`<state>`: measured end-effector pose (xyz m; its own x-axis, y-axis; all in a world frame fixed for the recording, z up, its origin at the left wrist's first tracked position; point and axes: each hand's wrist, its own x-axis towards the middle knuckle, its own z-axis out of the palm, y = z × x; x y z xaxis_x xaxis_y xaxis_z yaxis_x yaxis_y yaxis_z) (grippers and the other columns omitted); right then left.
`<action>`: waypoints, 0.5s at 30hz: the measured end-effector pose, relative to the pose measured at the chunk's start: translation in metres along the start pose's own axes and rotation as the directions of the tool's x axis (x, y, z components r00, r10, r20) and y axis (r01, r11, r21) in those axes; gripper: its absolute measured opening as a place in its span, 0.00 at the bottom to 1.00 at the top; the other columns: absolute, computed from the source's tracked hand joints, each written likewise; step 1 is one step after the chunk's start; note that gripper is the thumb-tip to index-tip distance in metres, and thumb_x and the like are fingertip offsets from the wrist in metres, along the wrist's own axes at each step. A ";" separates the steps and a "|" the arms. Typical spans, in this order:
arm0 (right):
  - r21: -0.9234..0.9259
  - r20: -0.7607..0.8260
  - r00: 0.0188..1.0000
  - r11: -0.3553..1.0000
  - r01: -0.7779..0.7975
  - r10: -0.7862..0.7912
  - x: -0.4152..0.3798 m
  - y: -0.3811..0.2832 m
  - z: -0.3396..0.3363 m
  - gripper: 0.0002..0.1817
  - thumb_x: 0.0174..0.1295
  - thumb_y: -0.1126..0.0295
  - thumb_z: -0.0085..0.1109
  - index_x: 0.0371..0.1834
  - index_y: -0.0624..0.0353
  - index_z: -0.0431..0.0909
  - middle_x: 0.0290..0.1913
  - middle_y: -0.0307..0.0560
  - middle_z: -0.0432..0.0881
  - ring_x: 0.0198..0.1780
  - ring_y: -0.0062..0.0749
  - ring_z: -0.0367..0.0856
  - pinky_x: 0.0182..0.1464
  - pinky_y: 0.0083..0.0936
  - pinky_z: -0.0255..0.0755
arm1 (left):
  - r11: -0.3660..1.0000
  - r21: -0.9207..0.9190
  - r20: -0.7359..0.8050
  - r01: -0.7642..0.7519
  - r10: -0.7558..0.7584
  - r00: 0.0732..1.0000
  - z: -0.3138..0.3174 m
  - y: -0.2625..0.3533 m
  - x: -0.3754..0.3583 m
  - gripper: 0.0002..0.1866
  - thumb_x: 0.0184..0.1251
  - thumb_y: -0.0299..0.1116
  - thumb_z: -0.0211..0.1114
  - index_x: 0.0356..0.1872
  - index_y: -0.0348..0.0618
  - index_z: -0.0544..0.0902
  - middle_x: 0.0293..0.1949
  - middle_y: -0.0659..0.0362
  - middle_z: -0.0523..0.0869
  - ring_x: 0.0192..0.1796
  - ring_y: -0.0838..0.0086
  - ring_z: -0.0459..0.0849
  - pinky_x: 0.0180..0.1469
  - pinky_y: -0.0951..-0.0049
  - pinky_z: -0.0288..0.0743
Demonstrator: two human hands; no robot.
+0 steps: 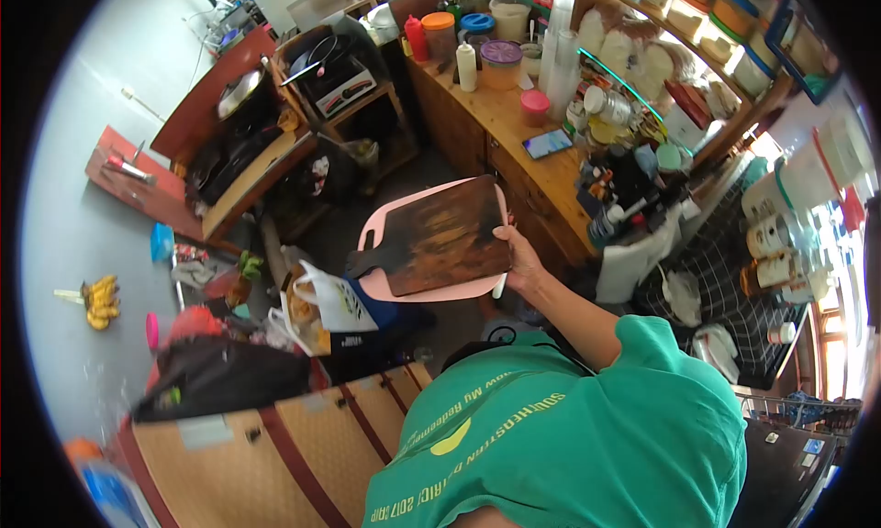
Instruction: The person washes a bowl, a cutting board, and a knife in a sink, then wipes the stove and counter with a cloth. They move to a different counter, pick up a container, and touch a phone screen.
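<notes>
My right hand (523,257) is closed on the right edge of two stacked cutting boards, its thumb lying over the top one. The upper one is a dark wooden cutting board (445,239) with a worn, scratched middle and a short handle pointing left. Under it, a larger pink cutting board (372,230) shows round the sides, with a slot handle at its left end. A small white piece (499,286) sticks out below the boards, near my fingers. Both boards are held up over the floor, in front of my body. My left hand is out of view.
A wooden counter (496,106) with bottles, tubs, stacked cups and a phone (548,144) runs along the right. Bags (335,299) stand on the floor at left, near a wooden cabinet (303,455). Bananas (101,302) hang on the wall.
</notes>
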<state>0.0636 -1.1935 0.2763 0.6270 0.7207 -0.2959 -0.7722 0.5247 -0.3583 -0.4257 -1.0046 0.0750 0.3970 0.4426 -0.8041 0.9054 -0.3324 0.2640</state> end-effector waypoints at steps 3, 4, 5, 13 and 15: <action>-0.023 0.130 0.990 0.999 -0.045 0.048 0.086 -0.020 0.015 0.25 0.54 0.67 0.65 0.58 0.53 0.73 0.55 0.48 0.79 0.59 0.43 0.77 0.67 0.46 0.69 | 0.999 -0.001 0.014 -0.043 0.043 0.999 -0.041 0.058 0.059 0.14 0.60 0.35 0.59 0.44 0.41 0.84 0.46 0.47 0.87 0.46 0.47 0.86 0.47 0.52 0.79; -0.032 0.151 0.985 0.997 -0.074 0.078 0.116 -0.029 0.027 0.25 0.54 0.67 0.65 0.58 0.53 0.73 0.55 0.48 0.79 0.59 0.43 0.77 0.67 0.46 0.69 | 0.998 -0.021 0.007 -0.057 0.058 0.998 -0.056 0.078 0.075 0.14 0.60 0.35 0.59 0.44 0.41 0.84 0.46 0.47 0.87 0.46 0.47 0.86 0.47 0.52 0.80; -0.071 0.100 0.990 0.993 -0.093 0.100 0.144 -0.038 0.039 0.26 0.54 0.66 0.65 0.58 0.53 0.73 0.55 0.48 0.79 0.59 0.44 0.77 0.66 0.46 0.70 | 0.997 -0.044 -0.004 -0.066 0.066 0.998 -0.068 0.094 0.086 0.14 0.60 0.35 0.59 0.44 0.42 0.84 0.46 0.47 0.87 0.46 0.47 0.86 0.47 0.52 0.80; -0.296 0.169 0.967 0.946 -0.136 0.192 0.345 -0.044 0.167 0.29 0.55 0.62 0.63 0.62 0.51 0.72 0.57 0.48 0.78 0.58 0.49 0.78 0.62 0.51 0.73 | 0.947 -0.320 -0.157 0.001 -0.054 0.986 -0.149 0.178 0.132 0.14 0.61 0.36 0.59 0.43 0.42 0.84 0.46 0.47 0.87 0.46 0.47 0.86 0.47 0.52 0.80; -0.292 0.205 0.968 0.953 -0.084 0.148 0.384 -0.038 0.200 0.30 0.56 0.62 0.61 0.64 0.52 0.71 0.58 0.48 0.78 0.58 0.51 0.77 0.63 0.52 0.72 | 0.925 -0.378 -0.149 0.034 -0.097 0.984 -0.157 0.190 0.139 0.14 0.61 0.36 0.60 0.43 0.42 0.84 0.46 0.47 0.87 0.46 0.47 0.86 0.48 0.52 0.80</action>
<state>0.3127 -0.8458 0.3536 0.4714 0.8677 -0.1577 -0.7581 0.3073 -0.5753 -0.1743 -0.8755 0.0968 0.3254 0.5920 -0.7374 0.9079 0.0224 0.4186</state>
